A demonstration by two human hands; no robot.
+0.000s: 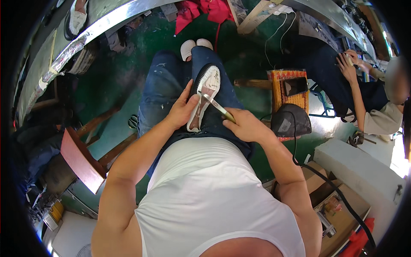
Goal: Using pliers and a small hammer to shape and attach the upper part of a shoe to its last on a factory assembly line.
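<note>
A shoe [210, 81] lies sole side up across my lap, its black edge curving round a whitish underside with a brown middle strip. My left hand [183, 109] grips its left side, thumb on the underside and fingers along the edge. In my right hand [246, 124] is a slim metal hand tool with an olive handle [229, 115]. The tool's tip reaches the middle of the shoe's underside; its exact kind is unclear. My jeans [158, 81] lie beneath the shoe.
Another shoe [77, 19] rests on the metal-edged bench [64, 60] at the far left. To the right, a phone [295, 86] lies on a patterned orange seat [278, 81], beside a dark padded object with a cable [291, 122]. A co-worker's hands [347, 64] are at far right. Scissors [133, 121] lie on the left.
</note>
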